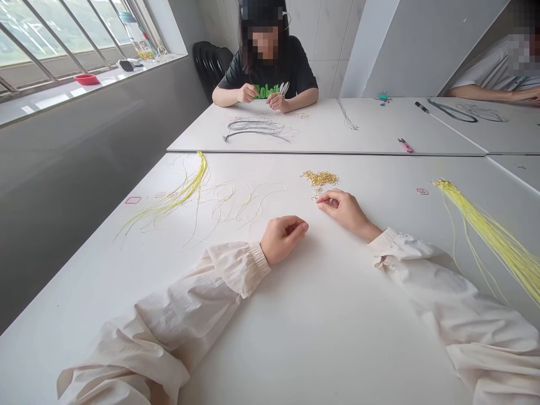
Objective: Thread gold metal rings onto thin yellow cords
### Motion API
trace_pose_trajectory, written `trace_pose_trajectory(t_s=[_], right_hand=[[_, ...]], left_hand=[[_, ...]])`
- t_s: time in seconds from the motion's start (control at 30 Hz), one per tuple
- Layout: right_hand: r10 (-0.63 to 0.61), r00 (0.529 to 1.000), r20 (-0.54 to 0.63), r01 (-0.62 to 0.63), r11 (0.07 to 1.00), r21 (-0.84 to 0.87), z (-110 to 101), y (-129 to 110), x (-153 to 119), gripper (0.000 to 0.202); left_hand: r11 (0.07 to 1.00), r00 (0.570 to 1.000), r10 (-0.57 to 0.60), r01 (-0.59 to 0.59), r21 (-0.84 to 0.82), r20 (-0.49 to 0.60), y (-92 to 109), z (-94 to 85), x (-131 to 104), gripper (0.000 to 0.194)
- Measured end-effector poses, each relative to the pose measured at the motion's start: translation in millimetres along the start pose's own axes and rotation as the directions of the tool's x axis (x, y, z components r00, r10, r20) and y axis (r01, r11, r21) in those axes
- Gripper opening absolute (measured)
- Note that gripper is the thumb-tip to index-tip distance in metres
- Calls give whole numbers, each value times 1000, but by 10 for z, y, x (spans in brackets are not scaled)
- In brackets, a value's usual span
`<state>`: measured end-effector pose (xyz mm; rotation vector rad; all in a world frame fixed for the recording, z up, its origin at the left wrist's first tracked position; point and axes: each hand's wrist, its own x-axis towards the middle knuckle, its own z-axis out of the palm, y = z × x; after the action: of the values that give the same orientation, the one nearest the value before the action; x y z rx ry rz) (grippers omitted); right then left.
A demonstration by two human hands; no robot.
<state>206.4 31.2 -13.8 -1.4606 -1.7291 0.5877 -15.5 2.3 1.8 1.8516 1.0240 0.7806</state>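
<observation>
My left hand point(283, 238) rests on the white table, fingers curled and thumb against the forefinger; anything between the tips is too small or hidden to make out. Farther right, my right hand point(345, 210) reaches forward with thumb and fingers pinched together at a few loose silvery pieces point(317, 194). What that pinch holds, if anything, cannot be seen. Just beyond lies a pile of small gold-coloured metal pieces point(321, 179). Thin pale yellow cords point(236, 202) lie in loose loops left of my hands, beside a bundle of yellow cords point(192, 183).
A second yellow cord bundle point(485, 216) lies by my right sleeve. Across the table join, a person in a black shirt point(291, 67) works near dark cords point(257, 129). Pink thread snips point(405, 145) lie at the back. Another person's arm point(485, 93) shows at far right.
</observation>
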Motion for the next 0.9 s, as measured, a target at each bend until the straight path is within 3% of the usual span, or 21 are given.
trace_pose_trajectory(t_s=[0.33,0.73,0.9], right_hand=[[-10,992,124,13,1000,-22,-21,9,53,9],[108,963,248,-125,991,52,-199,-59,91,17],[2,964,265,7,999,-32,-164,-24,77,11]], left_hand=[[1000,1000,-2,2,-13,14,-7,-6,-2,32],[997,999,-29,30,-74,13,-11,0,-5,32],[994,999,-45,46,-101,13,-24,2,1,34]])
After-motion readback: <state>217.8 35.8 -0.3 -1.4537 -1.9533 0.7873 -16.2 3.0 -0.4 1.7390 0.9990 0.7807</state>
